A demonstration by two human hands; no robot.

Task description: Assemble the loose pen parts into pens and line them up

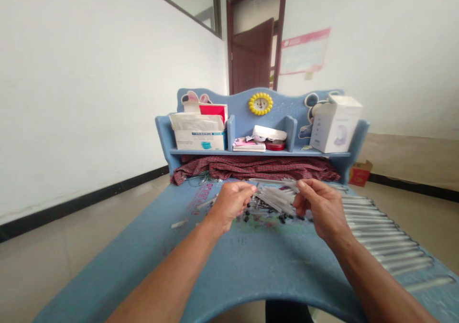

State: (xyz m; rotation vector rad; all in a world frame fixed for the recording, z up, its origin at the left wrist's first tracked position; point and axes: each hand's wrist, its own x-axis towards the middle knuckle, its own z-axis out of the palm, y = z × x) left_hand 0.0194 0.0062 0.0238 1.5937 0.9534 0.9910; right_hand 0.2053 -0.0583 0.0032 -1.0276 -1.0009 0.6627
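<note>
My left hand [234, 202] is closed in a pinch above the middle of the blue table [247, 265]; whatever lies between its fingertips is too small and blurred to name. To its right, my right hand [321, 207] is also closed, thumb against fingers, beside the end of a clear tube; I cannot tell whether it grips that tube. Between and behind the hands lies a loose pile of clear plastic tubes [274, 199]. Small black caps [282, 218] are scattered around the pile. Along the right side runs a row of clear tubes with dark ends [380, 232].
A blue shelf [261, 153] stands at the table's back, bearing a mask box [201, 139], a white box [335, 127] and a red round tin [275, 145]. A checked cloth [251, 166] is bunched beneath it. A single short tube [179, 224] lies left.
</note>
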